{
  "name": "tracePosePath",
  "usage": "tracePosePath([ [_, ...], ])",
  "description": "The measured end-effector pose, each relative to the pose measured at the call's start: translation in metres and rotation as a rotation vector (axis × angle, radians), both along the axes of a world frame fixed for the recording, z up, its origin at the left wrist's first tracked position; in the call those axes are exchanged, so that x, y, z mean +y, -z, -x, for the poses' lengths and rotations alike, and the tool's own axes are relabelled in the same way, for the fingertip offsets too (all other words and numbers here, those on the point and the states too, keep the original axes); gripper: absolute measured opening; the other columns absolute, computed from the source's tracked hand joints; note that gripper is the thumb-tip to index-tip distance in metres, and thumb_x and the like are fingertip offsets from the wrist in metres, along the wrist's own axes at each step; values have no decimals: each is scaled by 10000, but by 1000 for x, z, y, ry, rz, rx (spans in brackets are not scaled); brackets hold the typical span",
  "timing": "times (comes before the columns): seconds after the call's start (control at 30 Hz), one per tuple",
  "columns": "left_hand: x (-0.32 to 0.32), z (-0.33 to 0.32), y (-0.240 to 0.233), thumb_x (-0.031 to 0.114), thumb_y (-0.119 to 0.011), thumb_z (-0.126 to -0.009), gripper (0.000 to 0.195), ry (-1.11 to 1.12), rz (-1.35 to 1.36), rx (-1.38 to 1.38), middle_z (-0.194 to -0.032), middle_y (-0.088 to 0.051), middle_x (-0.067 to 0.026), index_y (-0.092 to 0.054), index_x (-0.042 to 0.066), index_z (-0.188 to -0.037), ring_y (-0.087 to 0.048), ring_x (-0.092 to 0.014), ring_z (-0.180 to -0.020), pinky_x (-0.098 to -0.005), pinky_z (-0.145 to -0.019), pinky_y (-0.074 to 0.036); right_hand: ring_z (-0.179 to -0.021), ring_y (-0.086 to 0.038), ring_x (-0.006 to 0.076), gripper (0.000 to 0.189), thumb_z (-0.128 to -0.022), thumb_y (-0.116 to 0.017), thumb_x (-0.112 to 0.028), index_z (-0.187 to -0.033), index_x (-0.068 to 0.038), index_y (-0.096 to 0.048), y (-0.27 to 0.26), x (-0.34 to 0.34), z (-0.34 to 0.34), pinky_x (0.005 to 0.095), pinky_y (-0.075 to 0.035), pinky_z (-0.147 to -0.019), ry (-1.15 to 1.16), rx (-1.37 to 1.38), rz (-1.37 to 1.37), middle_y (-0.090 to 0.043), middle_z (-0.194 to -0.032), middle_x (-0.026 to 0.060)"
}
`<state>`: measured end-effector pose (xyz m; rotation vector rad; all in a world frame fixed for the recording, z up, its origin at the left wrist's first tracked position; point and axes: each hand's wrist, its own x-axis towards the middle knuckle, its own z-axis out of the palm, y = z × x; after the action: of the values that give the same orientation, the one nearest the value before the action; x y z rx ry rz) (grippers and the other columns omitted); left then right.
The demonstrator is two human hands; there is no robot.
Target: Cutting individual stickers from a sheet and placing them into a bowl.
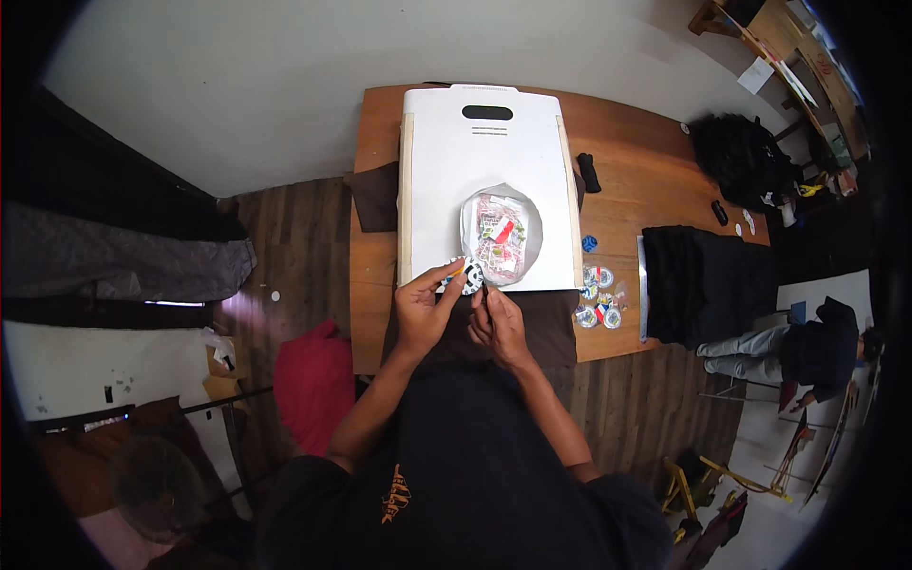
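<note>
A round printed sticker (470, 276) with a black and white rim is pinched between the thumb and fingers of my left hand (422, 313). My right hand (499, 324) grips a thin dark tool, too small to identify, whose tip is at the sticker's right edge. Just beyond my hands, a round white container (536, 246) holds many small printed stickers or cut pieces (500, 239) in red, green and white. It rests on a large white board-like panel (491, 160) with a dark oval slot near its far end.
Several round stickers (602, 276) and a blue roll (589, 244) lie right of the panel on the wooden table (627, 192). Folded black cloth (712, 285) covers the table's right part. A black bag (744, 157) is behind it. Another person (819, 349) stands at the far right.
</note>
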<state>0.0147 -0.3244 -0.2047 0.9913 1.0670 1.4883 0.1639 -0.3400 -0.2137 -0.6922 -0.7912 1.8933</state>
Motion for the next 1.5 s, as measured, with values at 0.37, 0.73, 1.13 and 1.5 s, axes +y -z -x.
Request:
tracePosePath([
  [0.37, 1, -1, 0, -77, -668, -909, 283, 21, 13, -21, -1090, -703, -131, -658, -95, -1192, -658, -117, -960, -222, -874, -518, -436, -241, 62, 351, -1100, -345, -364, -1022, -55, -493, 4, 1, -1, 236, -247, -440, 9, -15, -5, -293, -579, -39],
  [0.73, 3, 0, -3, -76, -668, -908, 283, 25, 30, -24, -1095, -701, -139, -655, -98, -1190, -658, -123, -968, -228, -888, -519, -432, -242, 70, 363, -1093, -356, -393, -1013, -67, -494, 1, 4, -3, 241, -246, -445, -16, -29, -7, -291, -577, -37],
  [1.13, 4, 1, -3, -69, -675, -907, 289, 26, 34, -37, -1099, -705, -142, -656, -93, -1195, -662, -124, -971, -231, -883, -520, -434, -242, 63, 368, -1091, -364, -392, -1025, -56, -499, 5, 6, -6, 237, -244, -447, -9, -51, -10, -289, -575, -42],
  [1.5, 2, 2, -4, -50, -683, -910, 278, 41, 76, -30, -1121, -705, -172, -662, -99, -1183, -665, -156, -1028, -259, -928, -510, -445, -263, 67, 408, -1085, -374, -411, -1057, -30, -516, 5, 8, -8, 246, -263, -467, -30, -124, -89, -300, -575, -36],
])
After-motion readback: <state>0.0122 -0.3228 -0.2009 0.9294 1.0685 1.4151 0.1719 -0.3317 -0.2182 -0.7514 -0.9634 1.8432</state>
